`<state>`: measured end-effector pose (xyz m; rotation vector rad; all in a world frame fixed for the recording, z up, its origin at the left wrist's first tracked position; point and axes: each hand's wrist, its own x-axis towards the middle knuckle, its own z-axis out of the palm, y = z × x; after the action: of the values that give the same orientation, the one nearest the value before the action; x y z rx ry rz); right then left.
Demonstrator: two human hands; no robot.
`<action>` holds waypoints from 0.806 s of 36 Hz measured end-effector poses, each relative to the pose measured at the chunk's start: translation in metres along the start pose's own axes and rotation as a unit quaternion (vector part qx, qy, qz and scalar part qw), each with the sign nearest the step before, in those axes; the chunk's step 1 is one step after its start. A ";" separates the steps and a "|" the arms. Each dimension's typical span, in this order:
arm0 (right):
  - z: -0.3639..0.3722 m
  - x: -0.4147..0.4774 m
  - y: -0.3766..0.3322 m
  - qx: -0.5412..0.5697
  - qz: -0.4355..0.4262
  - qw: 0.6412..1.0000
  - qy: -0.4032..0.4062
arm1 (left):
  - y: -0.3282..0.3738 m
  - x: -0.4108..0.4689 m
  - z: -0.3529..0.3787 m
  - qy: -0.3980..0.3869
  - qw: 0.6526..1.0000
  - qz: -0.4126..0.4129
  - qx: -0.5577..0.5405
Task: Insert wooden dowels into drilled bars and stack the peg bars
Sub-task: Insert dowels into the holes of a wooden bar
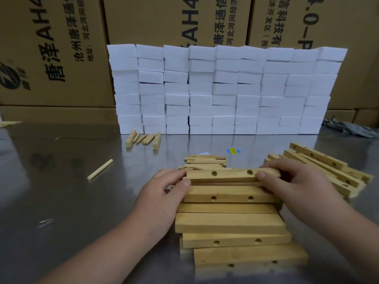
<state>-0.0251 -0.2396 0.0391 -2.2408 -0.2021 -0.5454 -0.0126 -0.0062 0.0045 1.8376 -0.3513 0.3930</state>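
- Head view: the left hand point(164, 193) and the right hand point(295, 179) are each pinching one end of a pale wooden bar with two drilled holes point(231, 175), thumbs on its near face.
- That bar is resting on top of the stack of matching wooden bars point(229, 222), which is standing on the shiny grey metal worktop point(82, 201).
- Stacking seems to be the step in hand; whether dowels are sitting in this bar I cannot tell.
- The next move is probably calling for squaring the bar, releasing it, then reaching for the loose heap of drilled bars point(328, 171) and the pile of short wooden dowels point(205, 160) behind the stack.
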 end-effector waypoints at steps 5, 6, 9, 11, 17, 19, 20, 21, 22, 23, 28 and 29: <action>0.001 -0.005 -0.003 0.016 -0.101 0.992 0.070 | 0.010 -0.004 -0.001 0.033 0.999 0.036 -0.011; 0.001 -0.006 -0.005 0.008 -0.131 0.988 0.080 | 0.011 -0.005 -0.001 0.042 0.998 0.039 -0.001; 0.002 -0.009 -0.010 0.006 -0.191 0.976 0.103 | 0.014 -0.008 0.001 0.072 0.995 0.055 0.035; 0.002 -0.010 -0.011 0.012 -0.203 0.973 0.110 | 0.018 -0.011 0.002 0.083 0.990 0.086 0.073; 0.007 -0.014 -0.015 0.178 -0.174 0.958 0.139 | 0.024 -0.012 0.000 0.093 0.971 0.152 0.156; 0.007 -0.014 -0.019 0.237 -0.158 0.947 0.148 | 0.027 -0.012 0.000 0.107 0.970 0.164 0.147; 0.006 -0.014 -0.021 0.261 -0.145 0.943 0.146 | 0.028 -0.013 0.000 0.113 0.970 0.164 0.137; 0.006 -0.015 -0.022 0.279 -0.130 0.941 0.142 | 0.030 -0.014 0.001 0.119 0.972 0.162 0.123; 0.006 -0.016 -0.023 0.289 -0.116 0.941 0.136 | 0.032 -0.014 0.002 0.126 0.974 0.157 0.106; 0.006 -0.017 -0.024 0.289 -0.105 0.943 0.130 | 0.033 -0.015 0.002 0.132 0.976 0.149 0.089; 0.009 -0.023 -0.032 0.178 -0.093 0.976 0.087 | 0.040 -0.018 0.008 0.139 0.984 0.110 0.016; 0.010 -0.023 -0.033 0.163 -0.095 0.979 0.079 | 0.041 -0.020 0.009 0.131 0.985 0.111 0.012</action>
<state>-0.0532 -0.2097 0.0450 -1.8624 -0.3980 -0.7341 -0.0470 -0.0262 0.0283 1.7476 -0.3723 0.7870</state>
